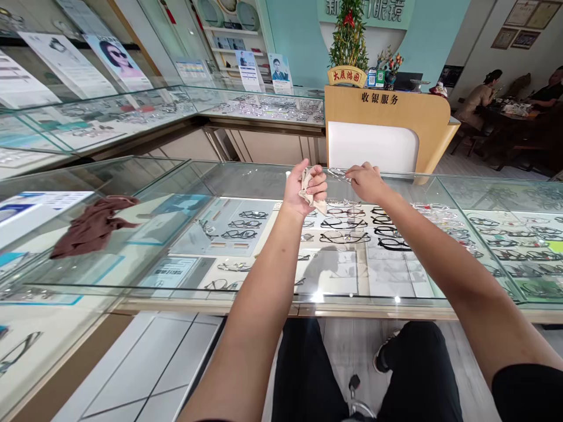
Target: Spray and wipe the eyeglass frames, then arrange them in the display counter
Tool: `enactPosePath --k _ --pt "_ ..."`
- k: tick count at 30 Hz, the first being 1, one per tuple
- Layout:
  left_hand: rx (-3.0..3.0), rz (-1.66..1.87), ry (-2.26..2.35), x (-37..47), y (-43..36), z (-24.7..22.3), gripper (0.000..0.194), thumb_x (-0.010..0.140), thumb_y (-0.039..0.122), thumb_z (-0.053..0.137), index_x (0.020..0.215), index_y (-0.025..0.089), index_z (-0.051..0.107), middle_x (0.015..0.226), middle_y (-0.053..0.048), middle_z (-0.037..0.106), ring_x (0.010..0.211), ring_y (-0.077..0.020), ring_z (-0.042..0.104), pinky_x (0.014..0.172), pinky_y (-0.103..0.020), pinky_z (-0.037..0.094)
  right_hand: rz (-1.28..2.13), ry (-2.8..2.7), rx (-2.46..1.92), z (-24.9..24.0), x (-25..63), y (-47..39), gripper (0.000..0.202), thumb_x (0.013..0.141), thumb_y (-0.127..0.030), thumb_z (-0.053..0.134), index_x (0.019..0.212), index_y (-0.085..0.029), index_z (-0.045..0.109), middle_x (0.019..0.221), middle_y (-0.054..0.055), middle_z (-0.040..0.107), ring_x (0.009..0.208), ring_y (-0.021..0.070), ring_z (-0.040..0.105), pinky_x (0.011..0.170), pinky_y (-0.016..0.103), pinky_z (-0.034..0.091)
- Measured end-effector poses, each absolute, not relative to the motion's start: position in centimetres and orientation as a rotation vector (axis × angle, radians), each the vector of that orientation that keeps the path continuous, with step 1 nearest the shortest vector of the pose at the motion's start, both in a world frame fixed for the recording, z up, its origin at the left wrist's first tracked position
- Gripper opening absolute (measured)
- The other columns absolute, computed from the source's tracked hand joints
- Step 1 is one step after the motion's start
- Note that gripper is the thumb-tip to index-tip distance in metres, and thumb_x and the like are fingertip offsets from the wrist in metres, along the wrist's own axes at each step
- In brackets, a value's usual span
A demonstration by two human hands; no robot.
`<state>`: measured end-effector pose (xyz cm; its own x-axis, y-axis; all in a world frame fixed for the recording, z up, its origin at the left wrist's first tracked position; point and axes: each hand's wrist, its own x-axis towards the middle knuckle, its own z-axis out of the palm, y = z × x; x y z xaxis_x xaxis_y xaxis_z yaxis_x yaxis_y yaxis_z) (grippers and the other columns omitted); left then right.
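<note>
Both my arms reach out over a glass display case (259, 176) that holds rows of eyeglasses. In my left hand (299, 190), palm turned up and fingers curled, is a crumpled beige cloth (307, 189). My right hand (367, 183) pinches a pair of glasses (338, 174) at its right end, just right of the cloth and apart from it. The glasses look thin and clear; their details are too small to make out. Under the glass below my hands lie dark-framed eyeglasses (345, 237).
A brown cloth (94, 225) lies on the glass at left. Beyond stand a wooden counter (387, 111) with a plant (349, 41) and more display cases (264, 108). People (481, 99) sit at a table at far right. My legs (308, 375) are below the case edge.
</note>
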<state>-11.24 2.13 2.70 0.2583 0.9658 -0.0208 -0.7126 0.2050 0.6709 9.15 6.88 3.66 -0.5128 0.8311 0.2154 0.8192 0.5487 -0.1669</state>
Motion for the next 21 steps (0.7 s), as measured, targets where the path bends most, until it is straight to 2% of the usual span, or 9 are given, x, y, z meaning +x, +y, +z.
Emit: enactPosePath --k 3,6,9,11,14,21 --pt "0.590 1.100 0.678 -9.9 2.4 2.6 0.036 0.101 0.033 0.068 0.070 0.018 0.054 0.048 0.011 0.030 0.032 -0.0029 0.028 0.035 -0.016 0.016 0.048 -2.375 -1.297 4.3 11.8 4.4 0.052 0.102 -0.015 0.038 0.133 -0.020 0.079 0.152 0.012 0.070 0.123 0.0387 0.052 0.104 0.059 0.041" --pt "0.605 0.966 0.807 -8.4 2.2 2.3 0.028 0.093 0.027 0.077 0.074 0.016 0.060 0.051 0.008 0.043 0.033 -0.0027 0.034 0.034 -0.015 0.018 0.009 -2.267 -1.204 4.2 13.6 1.4 0.056 0.103 -0.015 0.037 0.143 -0.025 0.074 0.153 0.008 0.070 0.123 0.0374 0.054 0.104 0.058 0.041" --pt "0.624 0.823 0.811 -7.2 1.4 2.5 0.020 0.095 0.025 0.076 0.081 0.013 0.068 0.060 0.000 0.061 0.033 -0.0030 0.036 0.033 -0.016 0.021 -0.087 -2.244 -1.136 3.5 14.2 -1.7 0.060 0.103 -0.014 0.037 0.154 -0.028 0.066 0.158 0.005 0.066 0.124 0.0360 0.054 0.104 0.056 0.042" --pt "0.611 0.752 0.764 -6.7 0.7 2.6 0.018 0.099 0.022 0.069 0.084 0.012 0.071 0.065 -0.004 0.068 0.033 -0.0032 0.035 0.034 -0.017 0.022 -0.166 -2.271 -1.113 2.9 14.2 -3.2 0.062 0.103 -0.013 0.038 0.159 -0.028 0.061 0.162 0.005 0.064 0.124 0.0354 0.053 0.102 0.054 0.041" --pt "0.557 0.717 0.674 -6.3 -0.1 2.7 0.021 0.102 0.015 0.060 0.085 0.012 0.071 0.070 -0.005 0.071 0.034 -0.0032 0.035 0.035 -0.016 0.021 -0.227 -2.297 -1.081 2.2 14.2 -4.2 0.063 0.103 -0.013 0.039 0.162 -0.027 0.056 0.167 0.005 0.060 0.123 0.0346 0.053 0.101 0.052 0.041" --pt "0.512 0.736 0.600 -6.6 -0.3 2.2 0.021 0.100 0.011 0.060 0.081 0.014 0.067 0.071 -0.005 0.072 0.037 -0.0039 0.037 0.039 -0.018 0.019 -0.236 -2.293 -1.007 1.6 14.4 -3.9 0.067 0.102 -0.015 0.041 0.166 -0.028 0.050 0.169 0.005 0.058 0.123 0.0362 0.053 0.102 0.057 0.039"
